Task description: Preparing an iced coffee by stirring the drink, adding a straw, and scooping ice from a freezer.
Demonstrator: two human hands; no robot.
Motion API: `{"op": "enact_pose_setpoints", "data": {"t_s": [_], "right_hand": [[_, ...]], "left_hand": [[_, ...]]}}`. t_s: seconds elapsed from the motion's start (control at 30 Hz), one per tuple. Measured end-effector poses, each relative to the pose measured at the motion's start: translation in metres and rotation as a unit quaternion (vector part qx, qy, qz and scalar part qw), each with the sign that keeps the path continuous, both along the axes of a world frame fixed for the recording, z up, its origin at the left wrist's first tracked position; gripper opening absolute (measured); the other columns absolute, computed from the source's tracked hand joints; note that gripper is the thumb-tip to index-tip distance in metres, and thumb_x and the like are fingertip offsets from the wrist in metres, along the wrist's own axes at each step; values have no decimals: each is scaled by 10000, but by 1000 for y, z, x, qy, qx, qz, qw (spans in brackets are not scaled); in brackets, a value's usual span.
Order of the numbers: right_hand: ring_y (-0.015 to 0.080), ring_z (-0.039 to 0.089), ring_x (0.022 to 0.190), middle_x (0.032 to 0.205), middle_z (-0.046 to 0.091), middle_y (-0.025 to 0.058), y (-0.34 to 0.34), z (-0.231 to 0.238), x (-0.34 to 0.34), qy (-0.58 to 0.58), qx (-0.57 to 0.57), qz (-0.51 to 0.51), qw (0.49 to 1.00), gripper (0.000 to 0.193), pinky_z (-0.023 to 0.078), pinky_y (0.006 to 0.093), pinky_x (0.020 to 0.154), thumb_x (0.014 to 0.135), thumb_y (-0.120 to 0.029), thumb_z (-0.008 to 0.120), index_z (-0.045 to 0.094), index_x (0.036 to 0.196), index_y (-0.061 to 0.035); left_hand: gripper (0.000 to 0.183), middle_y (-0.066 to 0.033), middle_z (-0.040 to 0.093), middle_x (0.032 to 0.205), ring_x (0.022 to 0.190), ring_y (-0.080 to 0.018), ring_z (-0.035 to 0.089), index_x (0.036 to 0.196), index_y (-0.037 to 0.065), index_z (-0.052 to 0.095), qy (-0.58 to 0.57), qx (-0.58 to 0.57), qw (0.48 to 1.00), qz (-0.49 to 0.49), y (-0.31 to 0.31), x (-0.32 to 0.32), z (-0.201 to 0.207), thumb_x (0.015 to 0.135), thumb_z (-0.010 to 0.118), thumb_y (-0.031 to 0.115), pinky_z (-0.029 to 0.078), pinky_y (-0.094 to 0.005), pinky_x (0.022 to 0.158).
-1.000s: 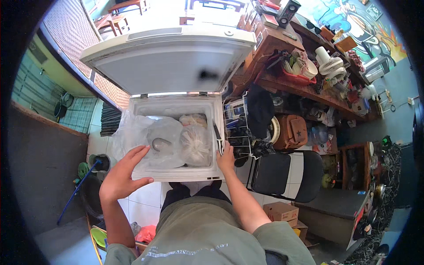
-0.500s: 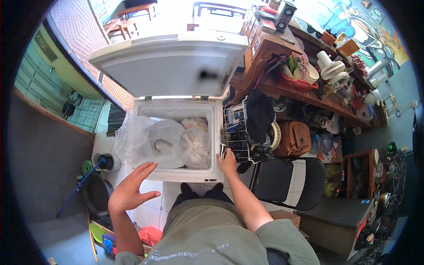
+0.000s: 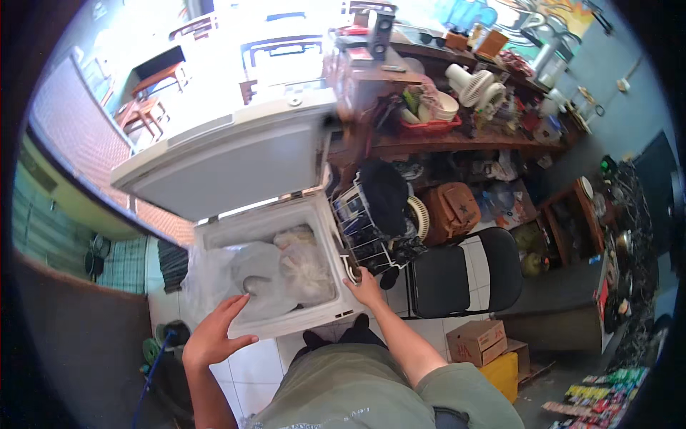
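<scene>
A white chest freezer (image 3: 331, 239) stands before me with its lid (image 3: 229, 154) raised. Inside lie a clear plastic sheet or bag (image 3: 214, 275), a curved metallic piece (image 3: 257, 284) that looks like a handle or spoon, and a knotted plastic bag (image 3: 304, 272) with pale contents. My left hand (image 3: 214, 336) hovers over the near left corner, fingers stretched and thumb apart, holding nothing. With my right hand (image 3: 366, 287) I grip the freezer's right rim, beside a white curved handle (image 3: 350, 268); the fingertips are partly hidden.
To the right are a white wire rack (image 3: 357, 214) with dark items, a brown backpack (image 3: 451, 213) and a black folding chair (image 3: 439, 282). A cardboard box (image 3: 476, 342) sits on the floor. Behind, a wooden shelf (image 3: 493, 143) carries a red basket and fans. Buckets stand at left.
My view has turned right, so the freezer appears tilted and further left, and the cardboard box shows more. My left hand stays open; my right hand stays at the rim.
</scene>
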State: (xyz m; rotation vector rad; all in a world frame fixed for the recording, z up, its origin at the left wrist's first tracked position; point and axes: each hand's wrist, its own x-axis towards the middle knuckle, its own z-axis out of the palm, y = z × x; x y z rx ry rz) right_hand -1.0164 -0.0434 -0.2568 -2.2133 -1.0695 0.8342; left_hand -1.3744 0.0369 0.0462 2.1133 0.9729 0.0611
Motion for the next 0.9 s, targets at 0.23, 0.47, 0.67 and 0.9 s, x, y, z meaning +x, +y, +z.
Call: {"op": "enact_pose_setpoints", "data": {"t_s": [0.23,0.47,0.67,0.9], "right_hand": [[239,601,865,990,605,95,-28,51,34,-42,157,-126,979,455,484,355,750,841,-347,696,569,1180,-72],[66,554,695,910,629,24,-43,91,134,0,291,-225,930,258,455,225,610,870,-133,687,615,1107,-60],[80,543,743,998,611,21,-44,159,207,49,352,-140,924,247,440,223,623,880,-128,667,614,1113,-67],[81,536,793,1035,590,18,-100,202,252,47,387,-117,914,241,438,220,679,878,-111,659,610,1110,-71]], "left_hand": [[815,-203,438,1406,1285,-357,444,1412,63,419,-16,0,998,-65,24,56,-6,734,793,315,386,-391,1056],[806,-191,442,1409,1276,-355,457,1411,92,430,-8,9,994,-106,30,152,-12,728,796,313,395,-399,1049],[760,-159,471,1391,1261,-344,479,1395,111,460,-87,16,994,-68,9,246,-5,729,801,248,407,-410,1035],[740,-120,495,1384,1268,-303,483,1374,113,491,-161,49,982,-86,-29,313,3,708,808,167,389,-396,1048]]}}
